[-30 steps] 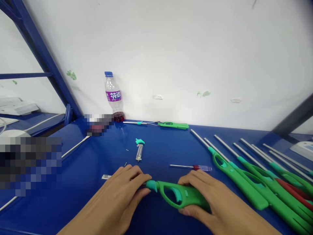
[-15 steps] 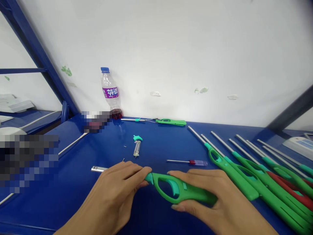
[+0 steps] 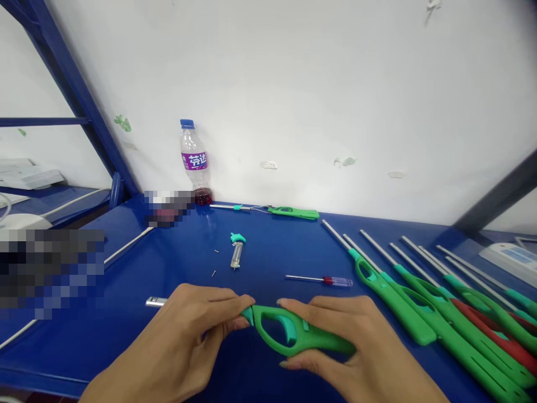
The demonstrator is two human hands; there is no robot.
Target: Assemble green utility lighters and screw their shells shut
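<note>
A green long-nosed lighter (image 3: 293,336) lies low over the blue table (image 3: 126,291), held at both ends. My right hand (image 3: 356,352) is wrapped round its handle, fingers over the top and thumb underneath. My left hand (image 3: 188,341) pinches the lighter's teal collar and covers most of the metal tube, whose tip (image 3: 155,302) sticks out to the left. A small red-handled screwdriver (image 3: 323,279) lies just beyond my hands. A clear gas cartridge with a teal cap (image 3: 237,252) lies further back, with tiny screws beside it.
Several finished green lighters and a red one (image 3: 440,302) lie in a row at the right. Another green lighter (image 3: 285,211) and a drink bottle (image 3: 195,165) stand by the white wall. A blue frame post rises at the left.
Both hands have drawn the lighter a little nearer and to the left. The right hand has slid further along the handle and closed round it.
</note>
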